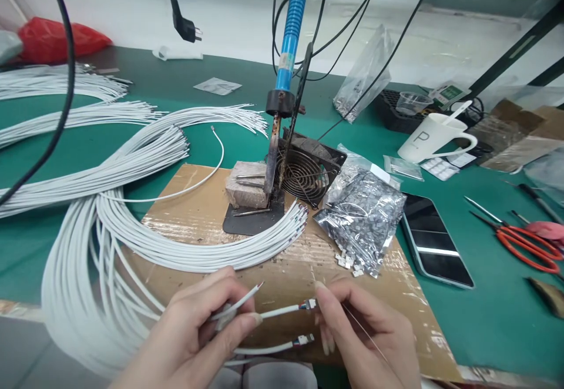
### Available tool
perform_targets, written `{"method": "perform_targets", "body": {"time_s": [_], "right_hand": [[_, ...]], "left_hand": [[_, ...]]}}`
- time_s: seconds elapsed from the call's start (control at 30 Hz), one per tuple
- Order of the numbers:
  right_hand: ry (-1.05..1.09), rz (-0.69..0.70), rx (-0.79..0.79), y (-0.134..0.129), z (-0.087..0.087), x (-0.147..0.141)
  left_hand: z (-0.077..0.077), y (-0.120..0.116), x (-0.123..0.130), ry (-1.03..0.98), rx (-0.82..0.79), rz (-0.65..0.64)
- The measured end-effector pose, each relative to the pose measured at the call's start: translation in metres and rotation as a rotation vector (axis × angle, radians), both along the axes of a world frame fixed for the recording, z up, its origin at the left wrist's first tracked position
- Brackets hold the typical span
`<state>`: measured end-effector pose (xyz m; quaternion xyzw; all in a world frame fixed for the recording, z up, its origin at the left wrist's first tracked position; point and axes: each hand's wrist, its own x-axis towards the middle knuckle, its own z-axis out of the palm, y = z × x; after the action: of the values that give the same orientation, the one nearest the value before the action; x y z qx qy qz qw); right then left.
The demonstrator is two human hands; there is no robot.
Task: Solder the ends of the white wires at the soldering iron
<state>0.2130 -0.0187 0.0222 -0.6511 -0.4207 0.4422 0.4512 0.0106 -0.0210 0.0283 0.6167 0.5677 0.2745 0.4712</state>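
Both our hands pinch: left hand (200,324) grips white wires (277,311), right hand (356,333) steadies solder (thin) (361,330) squarely at the tip.

White cables (145,160) lie on a green tabletop (484,307); brown cardboard (194,201) near; blue-handled soldering iron (288,42) in the middle; red scissors (526,245), white mug (429,137) and black phone (434,242) on the right; red bag (53,39) far left.

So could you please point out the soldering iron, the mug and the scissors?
soldering iron (291,30): head view, on its blue handle.
mug (425,139): head view, on its white side.
scissors (526,247): head view, on a red handle loop.
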Motion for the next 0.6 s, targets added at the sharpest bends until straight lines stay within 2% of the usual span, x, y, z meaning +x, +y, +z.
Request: {"method": "perform_targets", "body": {"time_s": [0.2,0.33,0.5,0.6], "right_hand": [[0.044,0.005,-0.014,0.0011,-0.0028,-0.0008],[0.071,-0.001,-0.014,0.0012,-0.0043,-0.0013],[0.083,-0.011,-0.011,0.0011,-0.0039,-0.0033],[0.056,-0.01,-0.012,0.0002,-0.0044,-0.006]], "left_hand": [[-0.0043,-0.0002,-0.0038,-0.007,0.012,-0.056],[-0.0058,-0.0009,-0.0022,0.01,0.018,-0.034],[-0.0007,-0.0002,0.0012,0.064,0.06,0.013],[0.0029,0.0023,0.0041,0.044,0.142,-0.02]]}}
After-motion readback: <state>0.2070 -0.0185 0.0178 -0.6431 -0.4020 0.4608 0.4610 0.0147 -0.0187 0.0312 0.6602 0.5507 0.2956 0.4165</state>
